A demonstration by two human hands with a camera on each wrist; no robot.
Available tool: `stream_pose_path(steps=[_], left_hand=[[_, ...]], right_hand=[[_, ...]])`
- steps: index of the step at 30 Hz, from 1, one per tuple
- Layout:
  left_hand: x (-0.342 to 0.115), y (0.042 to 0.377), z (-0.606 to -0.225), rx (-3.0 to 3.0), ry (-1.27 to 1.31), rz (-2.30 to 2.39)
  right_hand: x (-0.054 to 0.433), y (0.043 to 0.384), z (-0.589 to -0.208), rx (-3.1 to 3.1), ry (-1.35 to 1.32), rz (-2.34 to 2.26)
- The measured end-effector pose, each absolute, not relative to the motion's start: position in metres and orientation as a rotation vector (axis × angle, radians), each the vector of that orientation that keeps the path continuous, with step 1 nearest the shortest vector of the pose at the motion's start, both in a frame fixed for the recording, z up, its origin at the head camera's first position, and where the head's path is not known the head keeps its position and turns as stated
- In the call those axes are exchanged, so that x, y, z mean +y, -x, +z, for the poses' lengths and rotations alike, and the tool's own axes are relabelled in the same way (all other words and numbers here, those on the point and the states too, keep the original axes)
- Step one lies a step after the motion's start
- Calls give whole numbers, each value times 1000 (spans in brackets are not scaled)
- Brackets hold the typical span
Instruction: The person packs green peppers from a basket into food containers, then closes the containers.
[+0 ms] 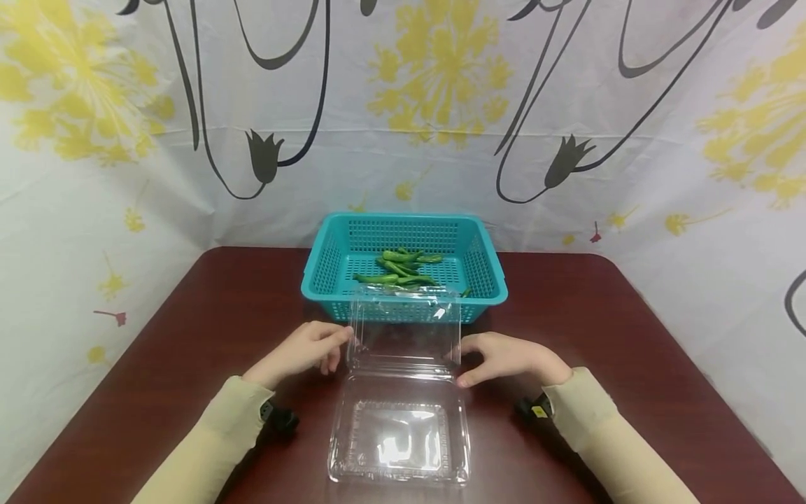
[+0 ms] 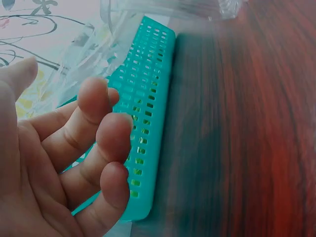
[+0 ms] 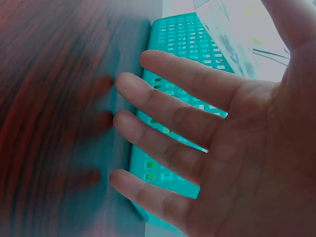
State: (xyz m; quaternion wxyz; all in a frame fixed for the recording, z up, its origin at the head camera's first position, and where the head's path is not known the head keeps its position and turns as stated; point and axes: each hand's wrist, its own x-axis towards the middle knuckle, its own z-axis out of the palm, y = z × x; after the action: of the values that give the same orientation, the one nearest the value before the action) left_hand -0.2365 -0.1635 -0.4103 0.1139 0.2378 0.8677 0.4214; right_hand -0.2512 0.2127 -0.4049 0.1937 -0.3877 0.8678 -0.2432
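A clear plastic clamshell box [image 1: 398, 437] lies on the table, its lid [image 1: 403, 336] raised at the back and overlapping the basket in the head view. At the lid's left edge is my left hand [image 1: 317, 344], fingertips right by the plastic. The left wrist view shows that hand's fingers [image 2: 114, 136] loosely bent, with nothing between them and the thumb. My right hand [image 1: 500, 358] is beside the lid's right edge near the hinge. Its fingers [image 3: 168, 113] are nearly straight and spread, and the palm holds nothing.
Behind the box stands a turquoise plastic basket [image 1: 317, 280] with several green peppers [image 1: 403, 262] inside. The dark red wooden table [image 1: 252, 294] extends to both sides. A patterned white cloth [image 1: 415, 168] hangs behind it.
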Motion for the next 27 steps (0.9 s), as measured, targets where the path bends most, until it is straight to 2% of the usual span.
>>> stream_pose_path(steps=[27], left_hand=[[-154, 229, -420, 2233, -756, 1224]], right_hand=[[202, 243, -403, 2437, 1161, -621]])
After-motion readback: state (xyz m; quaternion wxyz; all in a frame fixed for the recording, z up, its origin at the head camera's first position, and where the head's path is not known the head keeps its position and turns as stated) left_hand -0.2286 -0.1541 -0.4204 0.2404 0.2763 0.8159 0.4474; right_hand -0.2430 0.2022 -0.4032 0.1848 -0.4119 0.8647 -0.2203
